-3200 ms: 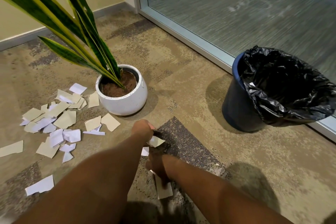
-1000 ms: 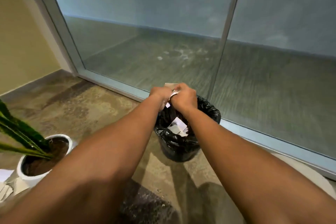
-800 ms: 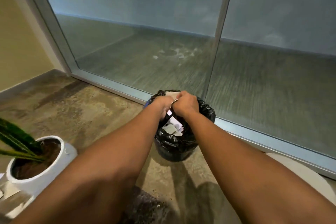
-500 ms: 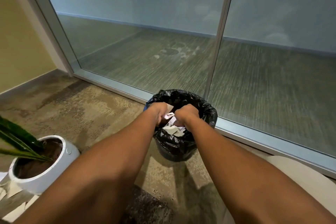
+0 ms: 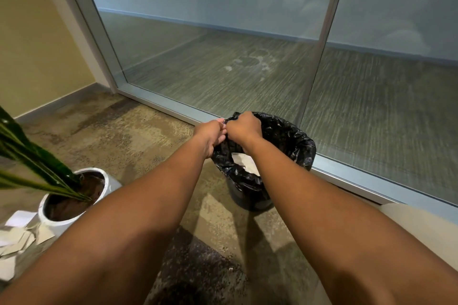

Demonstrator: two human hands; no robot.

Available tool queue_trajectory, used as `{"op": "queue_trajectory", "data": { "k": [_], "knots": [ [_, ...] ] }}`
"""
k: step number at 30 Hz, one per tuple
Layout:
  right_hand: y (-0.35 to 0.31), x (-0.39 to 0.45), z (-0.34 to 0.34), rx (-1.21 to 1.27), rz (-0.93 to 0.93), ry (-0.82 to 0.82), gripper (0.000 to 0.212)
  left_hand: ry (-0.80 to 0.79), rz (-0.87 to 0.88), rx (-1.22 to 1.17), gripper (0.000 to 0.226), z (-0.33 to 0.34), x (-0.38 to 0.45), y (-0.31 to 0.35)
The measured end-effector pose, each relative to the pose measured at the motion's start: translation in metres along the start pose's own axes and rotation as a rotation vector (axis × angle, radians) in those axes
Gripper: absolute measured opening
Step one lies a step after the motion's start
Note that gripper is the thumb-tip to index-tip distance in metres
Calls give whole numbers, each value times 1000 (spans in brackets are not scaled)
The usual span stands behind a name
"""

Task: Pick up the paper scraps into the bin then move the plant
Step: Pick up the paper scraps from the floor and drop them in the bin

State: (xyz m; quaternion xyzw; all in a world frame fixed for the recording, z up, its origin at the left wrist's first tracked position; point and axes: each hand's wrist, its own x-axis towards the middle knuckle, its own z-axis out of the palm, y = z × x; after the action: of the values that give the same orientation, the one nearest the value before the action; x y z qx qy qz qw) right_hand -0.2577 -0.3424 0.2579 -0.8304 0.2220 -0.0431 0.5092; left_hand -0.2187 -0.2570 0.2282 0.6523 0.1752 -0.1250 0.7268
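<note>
Black bin liner (image 5: pixel 285 136) now pinched by both hands (image 5: pixel 226 131); scraps (image 5: pixel 244 162) dropped inside.

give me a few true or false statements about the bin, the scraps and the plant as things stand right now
1. The bin has a black bag lining it. True.
2. The bin is empty. False: paper scraps lie inside it.
3. Both hands are at the bin's near rim. True: the left hand and right hand meet there.
4. No scraps remain on the floor. False: loose scraps lie on the carpet beside the plant pot.
5. The plant pot is black. False: it is white, with brown soil and long green leaves.
</note>
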Motion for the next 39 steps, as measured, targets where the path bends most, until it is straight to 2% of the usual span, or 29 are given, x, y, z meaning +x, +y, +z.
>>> {"op": "queue_trajectory", "data": {
  "k": [4,8,12,16,20,24,31,36,39],
  "knots": [
    [-23,-11,28,-33,-133,-42,40,96,82,-47,36,-28,-8,9],
    [-33,-23,61,-36,-183,-140,33,197,92,-40,34,-68,-10,8],
    [-29,-38,101,-75,-206,-306,8,263,50,19,38,-120,-3,-10],
    [-7,-48,149,-247,-170,-584,24,323,11,142,37,-171,-3,-44],
    [13,-64,191,-439,-211,-705,34,374,-72,268,30,-218,-8,-81],
    [27,-77,214,-629,-328,-815,25,331,-124,461,28,-256,-15,-110],
    [48,-106,249,-992,-583,-1100,32,283,-256,638,20,-305,-39,-149],
    [65,-139,277,-943,-647,-1209,43,170,-340,936,23,-333,-54,-174],
    [79,-156,296,-933,-688,-1218,48,189,-362,1001,14,-346,-65,-189]
  ]
}}
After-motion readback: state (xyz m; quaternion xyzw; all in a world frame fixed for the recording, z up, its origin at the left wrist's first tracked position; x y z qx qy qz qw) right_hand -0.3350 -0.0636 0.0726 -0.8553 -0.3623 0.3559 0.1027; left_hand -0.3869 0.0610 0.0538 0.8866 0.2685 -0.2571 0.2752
